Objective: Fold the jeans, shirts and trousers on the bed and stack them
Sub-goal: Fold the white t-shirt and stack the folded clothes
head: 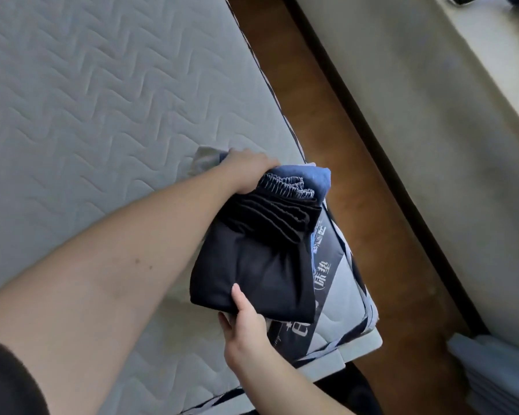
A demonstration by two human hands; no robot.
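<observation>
Stack of folded clothes [261, 253], at mattress [87, 100] corner: left hand [246, 172] grips far end; right hand [246, 324] pinches near edge.

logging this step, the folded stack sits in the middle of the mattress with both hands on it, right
Not quite. Both hands are on it, the left hand at the far end and the right hand at the near end, but the folded stack sits at the corner of the mattress, beside the wooden floor, not in the middle. The head view shows this.
</observation>
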